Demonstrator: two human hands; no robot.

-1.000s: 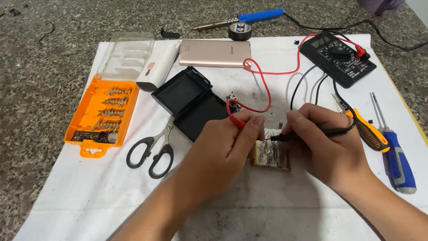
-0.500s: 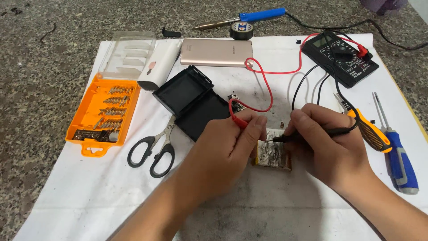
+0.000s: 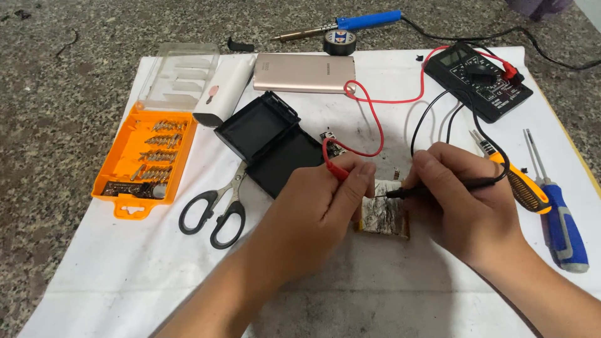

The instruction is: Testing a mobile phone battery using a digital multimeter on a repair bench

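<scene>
Almost nothing has moved since the earlier frames: your hands hold both probes steady.
Your left hand (image 3: 319, 206) pinches the red probe (image 3: 335, 164), your right hand (image 3: 466, 206) the black probe (image 3: 432, 188), tips meeting the flat silver battery pack (image 3: 385, 219); beyond, the black multimeter (image 3: 479, 81).

Left hand (image 3: 316, 206) pinches the red test probe (image 3: 335, 164); right hand (image 3: 466, 203) pinches the black test probe (image 3: 438, 188). Both tips rest on the flat battery pack (image 3: 383, 219) lying on the white sheet (image 3: 125, 275). Leads run to the black multimeter (image 3: 479, 81). Scissors (image 3: 216, 206) lie left of the hands.
</scene>
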